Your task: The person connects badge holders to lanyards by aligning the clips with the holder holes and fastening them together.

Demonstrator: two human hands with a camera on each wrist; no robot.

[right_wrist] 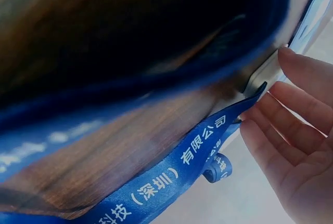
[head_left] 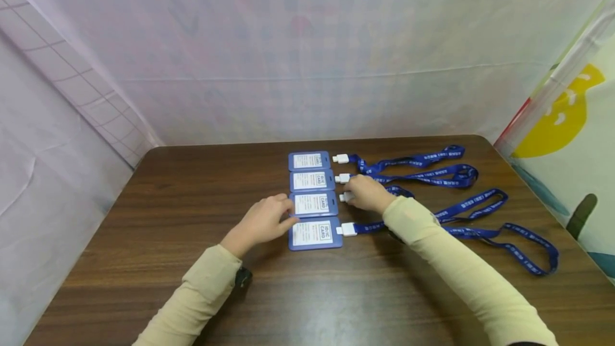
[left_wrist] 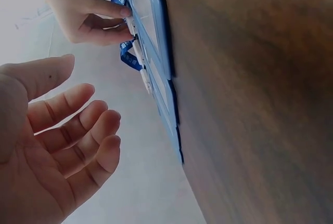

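The table (head_left: 158,202) is passable far left, lanyards (head_left: 463,206) obstructing right.

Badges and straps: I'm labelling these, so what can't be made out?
Head view: badges, fine print too small.
Head view: bottom strap, middle hidden by the right sleeve.
Left wrist view: nearest badge, cut off by the top edge.
Right wrist view: near strap, blurred.

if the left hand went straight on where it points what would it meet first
The left hand would probably meet the second-nearest of four flat, blue, rectangular plastic card holders; depth is unclear, so it may be touching that holder's edge.
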